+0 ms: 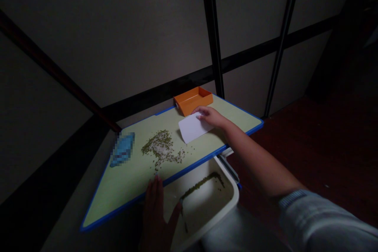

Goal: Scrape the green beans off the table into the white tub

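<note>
We see the white card (192, 129) in the right hand (210, 116), above the pale green tabletop (121, 195). Its long axis lies across our view, rising slightly to the right, about along the near blue edge. One short end points left from the grip, toward the loose heap of green seeds and white grains (160, 145). The thumb and fingers are closed narrowly on the card, near its upper right part; whether its lower edge touches the tabletop, we cannot tell. Just behind this grip stands the orange tray (201, 101). Farther to the left, beyond the heap, lies a blue packet (123, 149), which is blurred. Below the grip, under the near edge, is the white tub (206, 205), with a line of green seeds inside. The left hand (158, 210) is spread before the tub, thumb well apart from fingers, and holds nothing that we see.
</note>
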`<state>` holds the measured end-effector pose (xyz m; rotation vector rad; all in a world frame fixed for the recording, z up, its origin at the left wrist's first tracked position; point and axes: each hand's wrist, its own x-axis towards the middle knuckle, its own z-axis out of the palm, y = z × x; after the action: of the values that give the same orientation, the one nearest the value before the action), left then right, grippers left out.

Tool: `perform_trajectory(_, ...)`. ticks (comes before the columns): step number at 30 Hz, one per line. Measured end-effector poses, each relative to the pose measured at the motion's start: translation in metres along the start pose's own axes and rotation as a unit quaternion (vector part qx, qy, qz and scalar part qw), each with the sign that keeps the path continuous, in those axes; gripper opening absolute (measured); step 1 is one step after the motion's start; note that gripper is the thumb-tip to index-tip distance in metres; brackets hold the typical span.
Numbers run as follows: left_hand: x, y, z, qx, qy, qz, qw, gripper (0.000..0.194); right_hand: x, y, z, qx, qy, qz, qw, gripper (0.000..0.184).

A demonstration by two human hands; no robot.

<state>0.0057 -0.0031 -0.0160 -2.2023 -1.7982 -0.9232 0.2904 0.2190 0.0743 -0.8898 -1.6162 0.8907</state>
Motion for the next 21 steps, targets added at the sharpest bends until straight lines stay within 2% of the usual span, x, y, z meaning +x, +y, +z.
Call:
perform_trajectory(5, 0.0000, 0.0008, -0.0002, 0.003, 0.001, 0.002, 1.000, 0.070, -0.0012, -0.0011, 0.0003, 0.014, -0.018, 0.002, 1.000, 0.023)
perform_trajectory(21, 0.0000, 0.0025, -0.0022, -0.004, -0.015, -0.007, 1.000, 0.067, -0.0021, -0.0025, 0.0012, 0.014, -0.006, 0.024, 1.000, 0.023)
